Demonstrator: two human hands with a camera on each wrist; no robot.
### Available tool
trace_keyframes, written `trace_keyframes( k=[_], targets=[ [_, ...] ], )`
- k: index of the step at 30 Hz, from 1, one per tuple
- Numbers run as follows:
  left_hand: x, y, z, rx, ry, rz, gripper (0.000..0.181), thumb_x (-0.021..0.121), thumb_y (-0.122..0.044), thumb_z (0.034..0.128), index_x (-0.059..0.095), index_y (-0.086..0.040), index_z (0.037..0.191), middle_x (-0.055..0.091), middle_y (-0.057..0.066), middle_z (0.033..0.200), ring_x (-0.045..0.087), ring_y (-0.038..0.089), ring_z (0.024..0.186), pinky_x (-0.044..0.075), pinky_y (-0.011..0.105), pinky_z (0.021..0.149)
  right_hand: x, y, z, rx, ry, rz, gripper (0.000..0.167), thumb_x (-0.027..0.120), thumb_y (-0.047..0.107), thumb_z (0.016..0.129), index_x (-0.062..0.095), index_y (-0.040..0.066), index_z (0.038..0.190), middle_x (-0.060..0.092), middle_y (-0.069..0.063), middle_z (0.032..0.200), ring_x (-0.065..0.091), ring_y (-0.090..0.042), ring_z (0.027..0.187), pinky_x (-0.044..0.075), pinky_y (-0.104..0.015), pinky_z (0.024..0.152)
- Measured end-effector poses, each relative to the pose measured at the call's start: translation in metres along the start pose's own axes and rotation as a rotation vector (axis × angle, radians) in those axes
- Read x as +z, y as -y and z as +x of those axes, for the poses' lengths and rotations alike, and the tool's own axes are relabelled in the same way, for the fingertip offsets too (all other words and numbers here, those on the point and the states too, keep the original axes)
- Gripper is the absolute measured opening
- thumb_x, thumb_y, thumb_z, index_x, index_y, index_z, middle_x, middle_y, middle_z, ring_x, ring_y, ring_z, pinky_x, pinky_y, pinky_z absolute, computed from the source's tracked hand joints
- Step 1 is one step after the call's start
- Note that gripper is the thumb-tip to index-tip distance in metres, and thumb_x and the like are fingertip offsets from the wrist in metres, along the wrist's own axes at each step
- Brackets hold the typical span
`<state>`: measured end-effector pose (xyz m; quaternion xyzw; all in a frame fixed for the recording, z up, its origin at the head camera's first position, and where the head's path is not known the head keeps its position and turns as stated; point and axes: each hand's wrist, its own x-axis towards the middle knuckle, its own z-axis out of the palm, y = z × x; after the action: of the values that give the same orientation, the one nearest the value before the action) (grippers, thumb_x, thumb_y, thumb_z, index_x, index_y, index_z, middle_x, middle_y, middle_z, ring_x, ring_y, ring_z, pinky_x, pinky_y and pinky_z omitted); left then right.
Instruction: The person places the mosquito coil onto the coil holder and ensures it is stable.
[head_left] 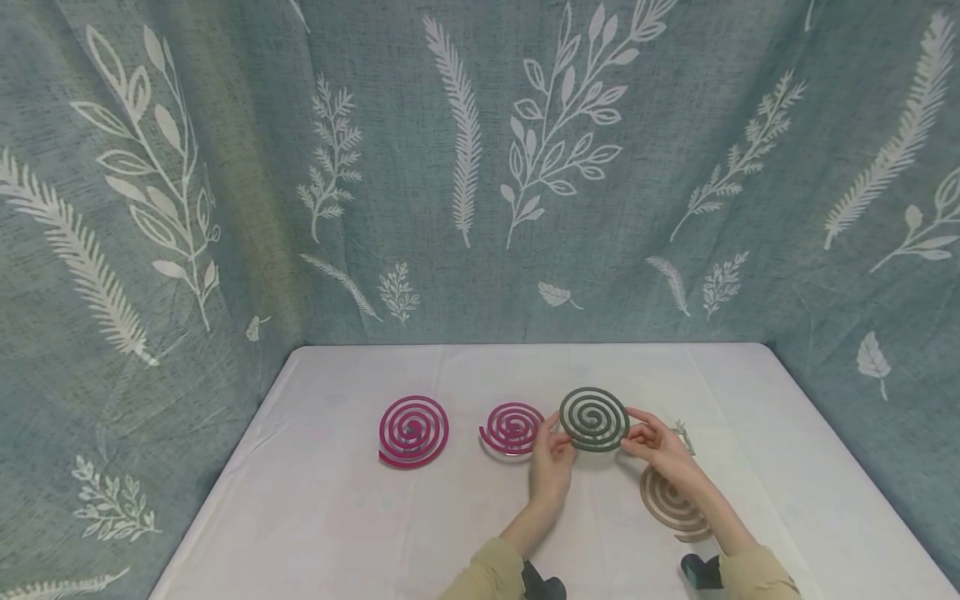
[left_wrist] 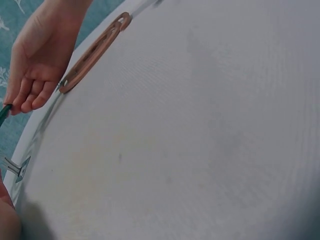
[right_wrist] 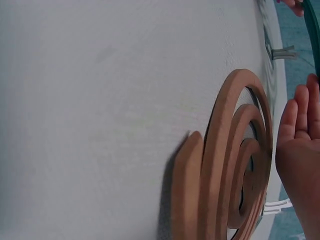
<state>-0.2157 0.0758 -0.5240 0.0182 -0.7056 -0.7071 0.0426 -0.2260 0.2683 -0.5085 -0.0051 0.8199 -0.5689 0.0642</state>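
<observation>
Left grip (head_left: pixel 551 468) and right grip (head_left: pixel 664 448) pinch the green coil (head_left: pixel 592 419) between them; it looks light, stiff, probably brittle, best held by opposite edges.

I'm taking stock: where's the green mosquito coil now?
In the head view, the green mosquito coil is held between the left hand and right hand, right of the nearer magenta coil.

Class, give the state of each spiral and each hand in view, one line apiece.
Green spiral: held in the air
Left hand: pinching that spiral's left edge
Right hand: pinching its right edge
Leftmost magenta spiral: unheld, in full view
Other magenta spiral: unheld
Brown spiral: unheld, partly hidden in the head view
</observation>
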Motion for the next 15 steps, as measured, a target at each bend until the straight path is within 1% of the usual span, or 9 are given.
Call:
trace_keyframes(
  k=[2,4,8,11,15],
  targets=[
    [-0.0005,-0.0003,-0.0006,-0.016,0.003,0.007,0.051,0.059,0.005,0.0829,0.049,-0.007,0.132,0.067,0.011,0.094,0.06,0.013,0.085,0.049,0.019,0.076,-0.0005,-0.0008,0.0011,0.011,0.007,0.014,0.068,0.067,0.016,0.088,0.031,0.0,0.143,0.062,-0.002,0.097,0.056,-0.002,0.082,0.046,-0.018,0.067],
    [-0.0011,-0.0004,-0.0013,-0.017,0.001,0.01,0.051,0.059,0.004,0.0827,0.049,-0.007,0.132,0.068,0.011,0.094,0.06,0.013,0.086,0.049,0.02,0.076,-0.0012,-0.0012,0.002,0.012,0.021,0.025,0.07,0.068,0.017,0.087,0.031,-0.001,0.143,0.061,-0.003,0.098,0.056,-0.003,0.082,0.046,-0.018,0.068],
    [-0.0019,-0.0004,-0.0022,-0.001,0.002,0.011,0.051,0.059,0.004,0.0824,0.049,-0.005,0.131,0.068,0.012,0.094,0.061,0.015,0.086,0.049,0.021,0.077,-0.0029,-0.0019,0.0034,0.031,0.041,0.031,0.071,0.07,0.019,0.086,0.031,-0.001,0.142,0.061,-0.002,0.098,0.056,-0.003,0.083,0.046,-0.018,0.068],
    [-0.0019,-0.0005,-0.002,0.004,0.009,0.021,0.052,0.059,0.004,0.0822,0.049,-0.005,0.132,0.068,0.012,0.094,0.061,0.014,0.085,0.049,0.02,0.076,-0.0043,-0.0027,0.0036,0.046,0.047,0.031,0.072,0.071,0.02,0.085,0.032,-0.001,0.142,0.061,0.0,0.097,0.056,-0.004,0.083,0.046,-0.019,0.068],
    [-0.0019,-0.0011,-0.0023,-0.005,0.018,0.046,0.052,0.058,0.004,0.0824,0.048,-0.005,0.133,0.068,0.01,0.094,0.061,0.013,0.085,0.049,0.02,0.076,-0.0061,-0.0043,0.0045,0.049,0.066,0.034,0.072,0.071,0.019,0.084,0.032,-0.002,0.141,0.061,0.001,0.096,0.057,-0.005,0.084,0.046,-0.018,0.07]
  ],
)
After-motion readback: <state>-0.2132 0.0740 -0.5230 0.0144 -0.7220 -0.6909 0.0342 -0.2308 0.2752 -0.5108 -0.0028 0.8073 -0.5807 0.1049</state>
